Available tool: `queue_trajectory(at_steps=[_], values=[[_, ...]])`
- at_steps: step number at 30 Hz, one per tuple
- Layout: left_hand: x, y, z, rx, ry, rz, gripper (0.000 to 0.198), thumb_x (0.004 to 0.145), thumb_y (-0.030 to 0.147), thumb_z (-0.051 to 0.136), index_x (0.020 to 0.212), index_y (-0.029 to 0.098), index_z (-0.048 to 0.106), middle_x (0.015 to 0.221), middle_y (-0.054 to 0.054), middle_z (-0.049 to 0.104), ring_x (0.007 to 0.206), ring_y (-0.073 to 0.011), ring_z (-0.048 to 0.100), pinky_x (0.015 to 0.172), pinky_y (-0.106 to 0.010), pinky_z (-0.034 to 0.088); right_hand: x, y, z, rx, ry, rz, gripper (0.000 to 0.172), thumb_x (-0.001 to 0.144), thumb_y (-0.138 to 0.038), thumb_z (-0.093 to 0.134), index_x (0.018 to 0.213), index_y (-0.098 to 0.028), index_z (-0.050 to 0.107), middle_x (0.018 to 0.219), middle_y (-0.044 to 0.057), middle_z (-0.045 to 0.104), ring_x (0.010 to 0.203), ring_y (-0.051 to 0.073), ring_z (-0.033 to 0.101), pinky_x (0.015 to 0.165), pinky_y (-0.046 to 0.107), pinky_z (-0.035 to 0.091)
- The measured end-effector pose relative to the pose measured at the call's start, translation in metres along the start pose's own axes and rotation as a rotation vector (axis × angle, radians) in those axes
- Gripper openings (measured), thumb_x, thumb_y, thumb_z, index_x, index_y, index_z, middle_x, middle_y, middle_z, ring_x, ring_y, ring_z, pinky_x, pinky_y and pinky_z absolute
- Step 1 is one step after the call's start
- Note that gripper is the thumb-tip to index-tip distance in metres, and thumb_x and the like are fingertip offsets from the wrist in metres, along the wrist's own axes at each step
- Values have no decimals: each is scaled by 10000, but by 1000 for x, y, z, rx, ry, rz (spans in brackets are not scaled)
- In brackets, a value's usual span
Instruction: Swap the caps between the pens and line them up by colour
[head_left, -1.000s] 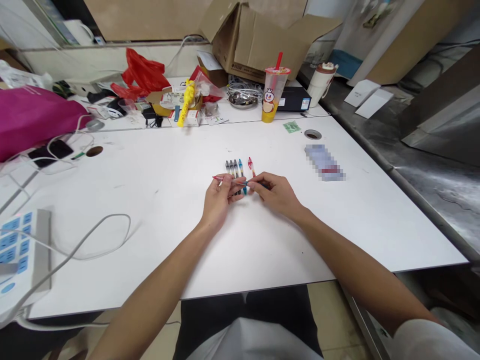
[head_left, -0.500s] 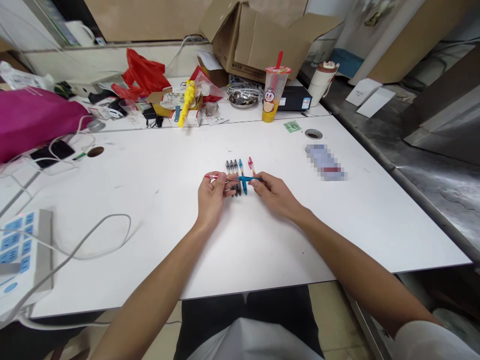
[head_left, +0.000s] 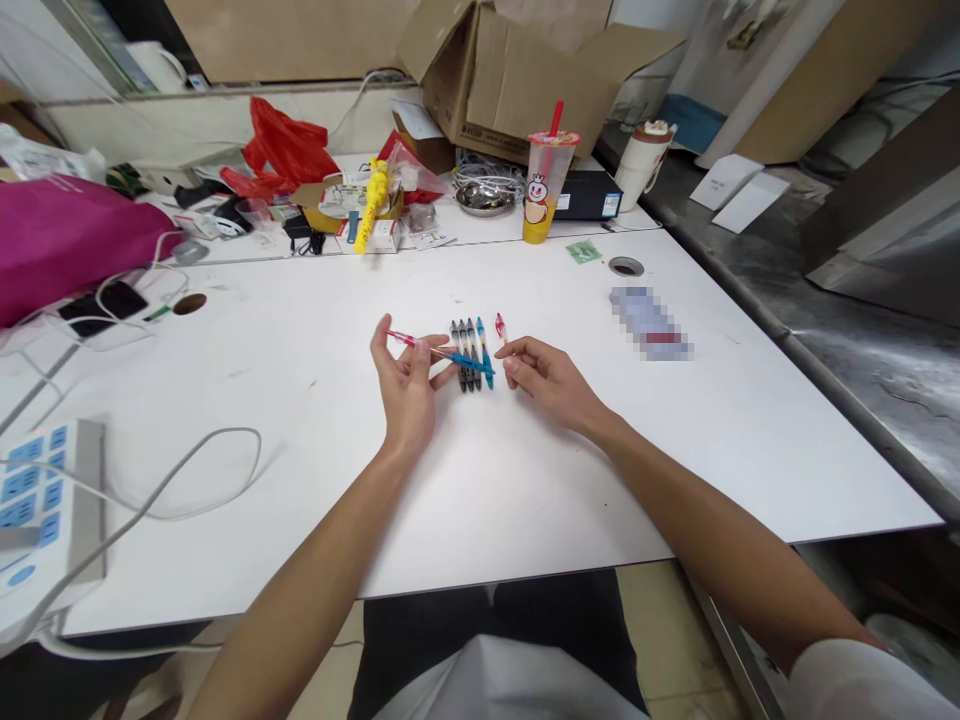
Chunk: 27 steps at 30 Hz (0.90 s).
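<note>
My left hand (head_left: 406, 385) pinches a pen with a red end and a blue grip (head_left: 439, 351), held level just above the white table (head_left: 300, 400). Under it lies a row of pens (head_left: 471, 352), two black and one blue, side by side. A red pen (head_left: 500, 326) lies to their right. My right hand (head_left: 545, 377) rests on the table beside that red pen, fingers loosely curled with the thumb and forefinger close together, and I see nothing in them.
A drink cup with a red straw (head_left: 544, 184), an open cardboard box (head_left: 517, 70), red bags (head_left: 289, 150) and clutter line the back. A power strip (head_left: 41, 500) and cable (head_left: 180, 470) lie at left. A blurred flat item (head_left: 649, 322) sits at right.
My right hand has let go of the pen and drawn back. My left hand has carried the pen to the left and turned palm inward.
</note>
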<state>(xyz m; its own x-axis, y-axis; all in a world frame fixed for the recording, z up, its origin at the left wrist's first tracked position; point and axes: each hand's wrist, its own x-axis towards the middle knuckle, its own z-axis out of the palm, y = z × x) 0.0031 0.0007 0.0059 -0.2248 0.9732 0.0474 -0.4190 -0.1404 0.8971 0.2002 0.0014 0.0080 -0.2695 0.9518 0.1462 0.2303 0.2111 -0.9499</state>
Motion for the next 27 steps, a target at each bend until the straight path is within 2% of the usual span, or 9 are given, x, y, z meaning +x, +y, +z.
queue_trajectory(at_steps=[6, 9, 13, 16, 19, 22, 24, 26, 27], values=[[9, 7, -9, 47, -36, 6, 502, 846, 400, 783, 1290, 340, 556, 940, -6, 745, 796, -146, 709, 690, -245, 596, 0, 2, -4, -35, 35, -6, 292, 975, -477, 578, 1027, -200, 652, 681, -23, 556, 659, 140, 539, 641, 293, 417], [9, 8, -9, 65, -56, 1, 523, 843, 416, 787, 1312, 344, 567, 962, -19, 756, 765, -142, 705, 662, -234, 592, -1, 7, -4, -126, 3, -70, 283, 975, -452, 589, 1114, -214, 650, 711, -24, 580, 637, 132, 520, 626, 286, 423], [5, 8, -6, 97, -79, -35, 538, 835, 418, 799, 1319, 317, 588, 981, -42, 773, 791, -164, 724, 645, -248, 599, -6, 6, 0, -282, -179, -259, 469, 928, -404, 677, 1376, -300, 586, 1004, 16, 718, 668, 127, 572, 681, 298, 489], [4, 4, -5, 107, -113, -98, 661, 842, 414, 798, 1432, 332, 512, 1072, -71, 777, 854, -182, 736, 677, -272, 614, -9, 4, 6, -365, -270, -426, 402, 965, -380, 640, 1365, -341, 636, 1167, 32, 740, 811, 161, 659, 794, 338, 541], [7, -3, -9, 156, -148, -138, 726, 865, 429, 777, 1503, 321, 447, 1202, -110, 746, 984, -217, 738, 773, -333, 630, -8, 7, 9, -414, -223, -534, 318, 1002, -366, 594, 1297, -320, 705, 1192, 43, 757, 925, 184, 703, 863, 361, 558], [8, -2, -11, 345, -136, -1, 608, 903, 424, 737, 1453, 282, 520, 1414, -140, 635, 1191, -253, 672, 917, -382, 598, -3, 14, 3, -501, -62, -556, 301, 996, -366, 617, 1260, -281, 734, 1099, 50, 788, 922, 197, 716, 852, 361, 566], [2, 11, -5, 526, -245, 157, 395, 953, 394, 674, 1322, 259, 638, 1408, -124, 641, 1234, -258, 641, 964, -392, 571, 0, 18, -4, -601, 32, -541, 279, 992, -358, 626, 1219, -258, 755, 1027, 55, 798, 905, 213, 706, 805, 361, 562], [-14, 34, 8, 611, -543, 303, 223, 1013, 290, 569, 1174, 257, 721, 1247, -88, 729, 1171, -225, 673, 990, -377, 553, 2, 21, -11, -702, 57, -508, 254, 997, -336, 614, 1180, -253, 770, 1001, 54, 800, 886, 224, 688, 752, 358, 549], [-25, 46, 16, 607, -696, 394, 239, 1017, 212, 534, 1135, 261, 736, 1197, -71, 748, 1141, -203, 688, 991, -354, 553, 3, 21, -13, -739, 43, -491, 250, 1002, -328, 602, 1170, -253, 773, 1005, 54, 799, 885, 228, 680, 742, 359, 544]])
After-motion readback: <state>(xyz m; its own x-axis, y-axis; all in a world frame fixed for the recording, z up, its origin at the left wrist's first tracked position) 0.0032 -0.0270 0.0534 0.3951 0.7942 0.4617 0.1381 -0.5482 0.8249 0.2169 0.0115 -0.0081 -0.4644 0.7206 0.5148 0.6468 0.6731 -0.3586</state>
